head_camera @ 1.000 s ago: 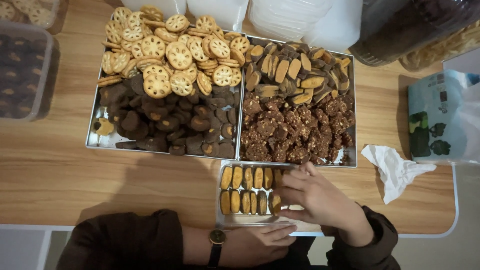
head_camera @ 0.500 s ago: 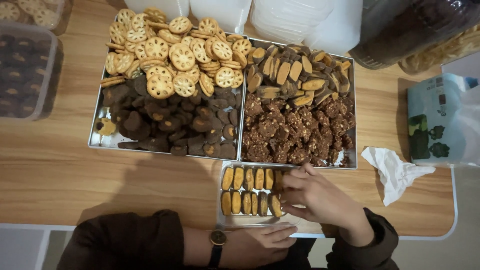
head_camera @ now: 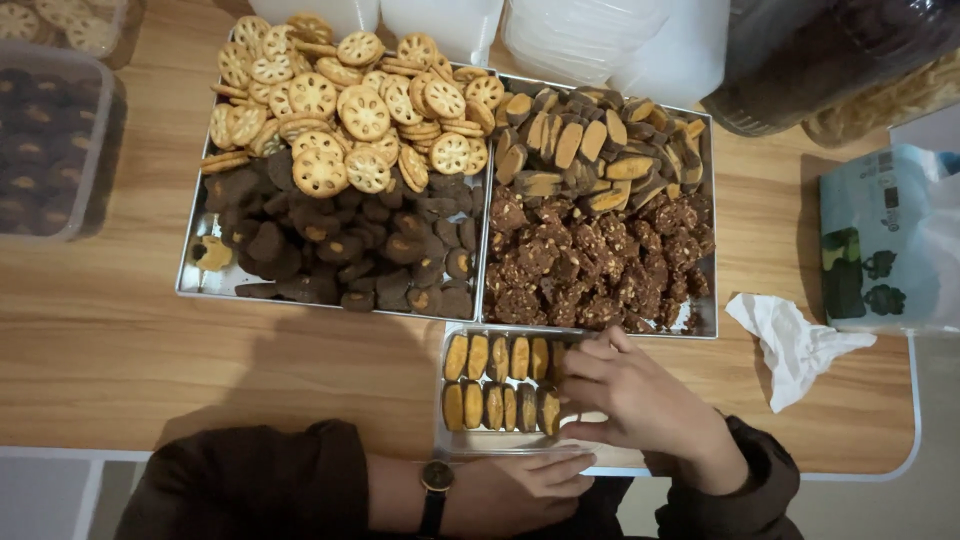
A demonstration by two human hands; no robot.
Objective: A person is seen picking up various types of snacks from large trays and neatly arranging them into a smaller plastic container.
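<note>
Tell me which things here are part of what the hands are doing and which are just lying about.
In use:
right hand on the biscuits in the small clear box
left hand steadying that box
oval half-dipped biscuits in the right tray

Lying about:
crumpled tissue
round lattice biscuits
stacked plastic tubs

— Where is your small box [head_camera: 470, 440]?
— It sits on the table [head_camera: 100, 350], right in front of you, with two rows of cookies [head_camera: 497, 382] in it.
— And your hands?
— Your right hand [head_camera: 640, 405] is over its right end. Your left hand [head_camera: 520, 490] is at its near edge.
— What lies behind it?
— Two big trays: the left tray [head_camera: 195, 285] and the right tray [head_camera: 705, 325], side by side. A crumpled tissue [head_camera: 790, 345] lies to the right.
</note>
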